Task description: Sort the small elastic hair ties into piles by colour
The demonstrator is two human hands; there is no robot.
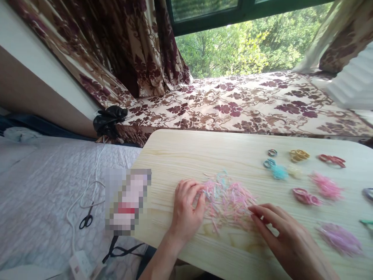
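A loose pile of thin pink, blue and pale strands point(229, 198) lies spread on the light wooden table point(175, 149). At the pile's left edge is my left hand point(189, 202), its fingers bent and touching the strands. My right hand point(279, 229) is at the pile's right edge, thumb and forefinger pinched together on a pale strand end. Sorted bunches lie farther right: a blue bunch point(279, 172), a cream bunch point(294, 171), a pink bunch point(326, 186) and a purple bunch point(340, 238).
Yellow hair ties point(299, 155), red ties point(331, 160) and dark pink ties point(305, 196) lie on the table's right side. A blurred-out object point(128, 202) overlaps the left edge. Scissors point(86, 221) and a power strip point(80, 265) are on the bed.
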